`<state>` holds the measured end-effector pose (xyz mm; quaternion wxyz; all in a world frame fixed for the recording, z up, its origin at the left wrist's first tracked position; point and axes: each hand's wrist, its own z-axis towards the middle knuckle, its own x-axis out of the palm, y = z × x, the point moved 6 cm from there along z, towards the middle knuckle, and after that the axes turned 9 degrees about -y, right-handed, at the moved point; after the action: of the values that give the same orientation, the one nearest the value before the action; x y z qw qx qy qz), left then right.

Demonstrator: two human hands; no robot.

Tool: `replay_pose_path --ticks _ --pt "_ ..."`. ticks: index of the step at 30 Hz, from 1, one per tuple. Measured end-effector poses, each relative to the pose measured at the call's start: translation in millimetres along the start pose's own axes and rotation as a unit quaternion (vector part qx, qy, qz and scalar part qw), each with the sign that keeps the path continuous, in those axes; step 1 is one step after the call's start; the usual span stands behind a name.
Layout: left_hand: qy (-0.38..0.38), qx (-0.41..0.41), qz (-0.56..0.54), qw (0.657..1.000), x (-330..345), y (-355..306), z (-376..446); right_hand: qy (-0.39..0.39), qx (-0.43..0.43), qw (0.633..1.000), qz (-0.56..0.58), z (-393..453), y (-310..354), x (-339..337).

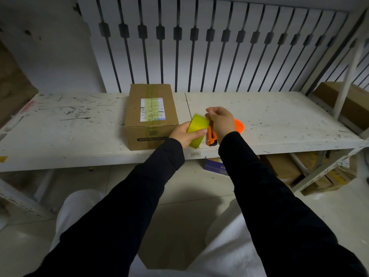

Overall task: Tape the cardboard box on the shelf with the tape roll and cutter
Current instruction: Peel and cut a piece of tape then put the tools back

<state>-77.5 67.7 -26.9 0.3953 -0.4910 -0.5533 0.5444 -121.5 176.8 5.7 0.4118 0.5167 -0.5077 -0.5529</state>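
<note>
A brown cardboard box [151, 114] with a white label and a yellowish tape strip along its top stands on the white shelf [279, 120]. My left hand [184, 134] grips a yellow-green tape roll [198, 129] just right of the box's front corner. My right hand [220, 121] has its fingers curled at the roll's upper edge, pinching there; the tape end itself is too small to make out. An orange cutter [211, 137] lies on the shelf below the hands, partly hidden by my right wrist.
An orange round object [239, 126] lies behind my right hand. More cardboard boxes [347, 104] sit on the shelf at right and under it [283, 166]. A barred white panel stands behind the shelf. My knees are below the shelf edge.
</note>
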Motion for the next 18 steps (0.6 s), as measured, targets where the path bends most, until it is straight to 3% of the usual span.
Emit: replay_pose_path --ticks 6,11,18 --pt "0.016 -0.002 -0.016 1.000 8.3 -0.8 -0.4 0.052 0.119 0.992 -0.004 -8.8 -15.6 0.5" --pt "0.005 -0.027 -0.064 0.998 16.0 2.5 1.9 0.017 0.086 0.995 0.044 -3.1 -6.2 -11.2" --pt "-0.033 -0.062 -0.193 0.979 27.5 -3.8 15.2 0.071 -0.004 0.996 0.062 -6.0 0.0 -23.6"
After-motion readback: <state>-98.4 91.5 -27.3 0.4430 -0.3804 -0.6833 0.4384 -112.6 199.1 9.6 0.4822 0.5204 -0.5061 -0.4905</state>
